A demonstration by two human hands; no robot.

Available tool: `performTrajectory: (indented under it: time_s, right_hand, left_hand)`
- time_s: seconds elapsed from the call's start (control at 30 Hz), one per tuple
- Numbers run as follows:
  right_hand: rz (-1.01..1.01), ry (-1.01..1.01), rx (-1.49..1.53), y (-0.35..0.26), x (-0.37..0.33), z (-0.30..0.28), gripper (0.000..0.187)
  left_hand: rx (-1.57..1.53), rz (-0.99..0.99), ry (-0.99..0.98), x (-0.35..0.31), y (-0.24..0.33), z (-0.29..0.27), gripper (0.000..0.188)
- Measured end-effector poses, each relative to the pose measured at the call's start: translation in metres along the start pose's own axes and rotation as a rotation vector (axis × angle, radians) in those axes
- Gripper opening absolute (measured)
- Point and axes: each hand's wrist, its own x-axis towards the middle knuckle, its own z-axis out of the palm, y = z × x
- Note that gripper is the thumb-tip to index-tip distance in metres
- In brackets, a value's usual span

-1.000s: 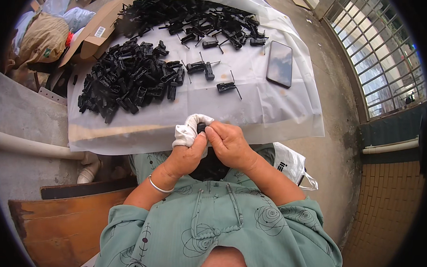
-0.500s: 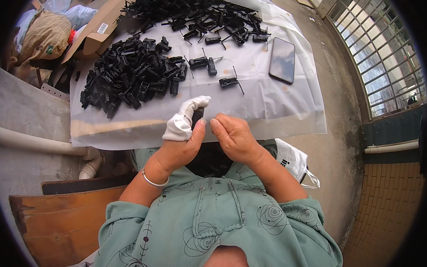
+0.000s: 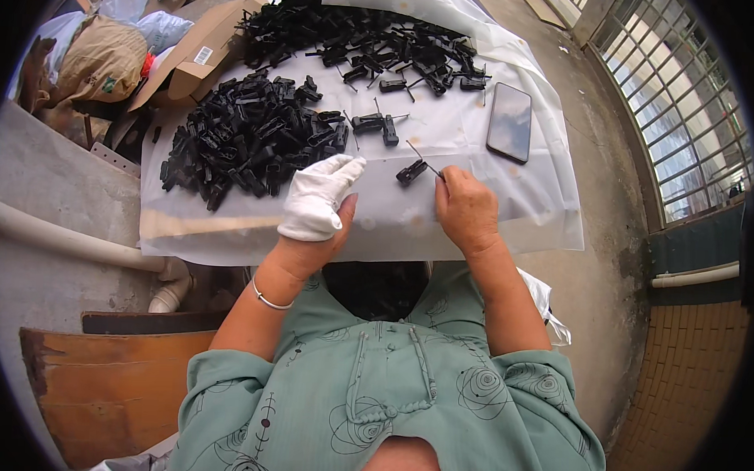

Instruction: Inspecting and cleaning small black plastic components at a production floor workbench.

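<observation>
Two hands work over a plastic-covered desk (image 3: pixel 494 215): the right hand (image 3: pixel 465 209) pinches the thin metal pin of a small black plastic clip (image 3: pixel 412 172) lying just beyond its fingertips, while the white-gloved left hand (image 3: pixel 316 204) hovers half-open and empty beside a heap of black clips (image 3: pixel 247 140).

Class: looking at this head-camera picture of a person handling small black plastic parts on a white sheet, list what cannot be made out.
- Right hand fingertips: hand's back hides whether they grip the thin pin by the black part.
- Left hand: white glove hides the fingers.
- Phone: screen dark.
- Cardboard box: label too small.
</observation>
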Motion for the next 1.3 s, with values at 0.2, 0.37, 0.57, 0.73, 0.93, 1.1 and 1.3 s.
performTrajectory:
  time_s: [0.2, 0.37, 0.57, 0.73, 0.93, 1.1, 1.3]
  right_hand:
    - [-0.203, -0.109, 0.618, -0.012, -0.008, -0.037, 0.012]
    - [0.006, -0.695, 1.175, -0.001, -0.016, -0.045, 0.020]
    - [0.069, -0.951, 1.484, -0.008, -0.031, -0.029, 0.017]
    - [0.064, -0.249, 1.126, -0.032, -0.037, -0.032, 0.013]
    - [-0.609, 0.159, 0.734, -0.061, -0.039, -0.046, 0.031]
    - [-0.211, 0.208, 0.820, -0.061, -0.033, -0.046, 0.013]
    - [0.016, -0.078, 1.061, -0.055, -0.028, -0.045, 0.012]
  left_hand:
    - [-0.127, 0.077, -0.384, 0.020, 0.039, -0.003, 0.043]
    - [-0.323, 0.116, -0.625, 0.013, 0.057, -0.015, 0.033]
    - [-0.616, 0.097, -0.505, 0.002, 0.059, -0.023, 0.033]
    - [-1.159, -0.562, -0.335, -0.008, 0.050, -0.008, 0.028]
    - [-1.138, -0.751, -0.098, -0.011, 0.057, 0.022, 0.022]
    - [-1.190, -0.699, -0.179, -0.017, 0.051, 0.017, 0.023]
    - [-1.191, -0.696, -0.239, -0.014, 0.055, 0.005, 0.027]
